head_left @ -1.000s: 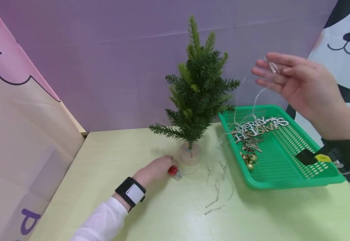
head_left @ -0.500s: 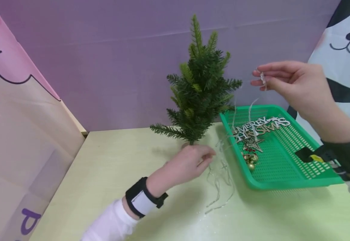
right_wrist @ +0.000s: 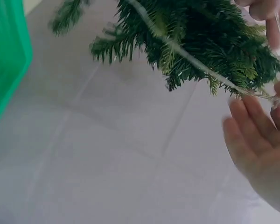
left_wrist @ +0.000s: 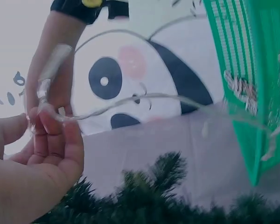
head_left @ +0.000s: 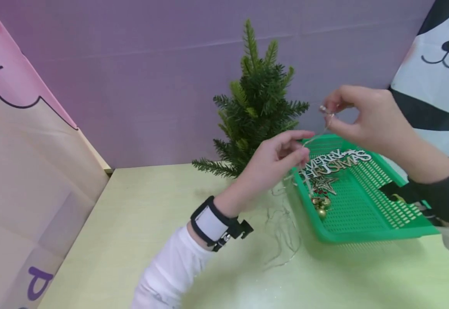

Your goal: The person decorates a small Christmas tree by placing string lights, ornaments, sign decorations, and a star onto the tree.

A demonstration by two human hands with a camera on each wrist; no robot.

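Tabletop, light string (head_left: 314, 138) between fingers (head_left: 330, 112)

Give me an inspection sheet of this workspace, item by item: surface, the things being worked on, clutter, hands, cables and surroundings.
Surface: pale yellow-green table, no spills seen.
Job's things: thin clear light string stretched between both hands; the rest trails in loose loops on the table by the small artificial Christmas tree.
Clutter: green plastic basket holding a MERRY CHRISTMAS sign, a star ornament and gold baubles.
Hands: left hand pinches the string near the basket's corner; right hand pinches its end higher up.
Cables: only the light string.
Surroundings: purple backdrop, cartoon panels at both sides.
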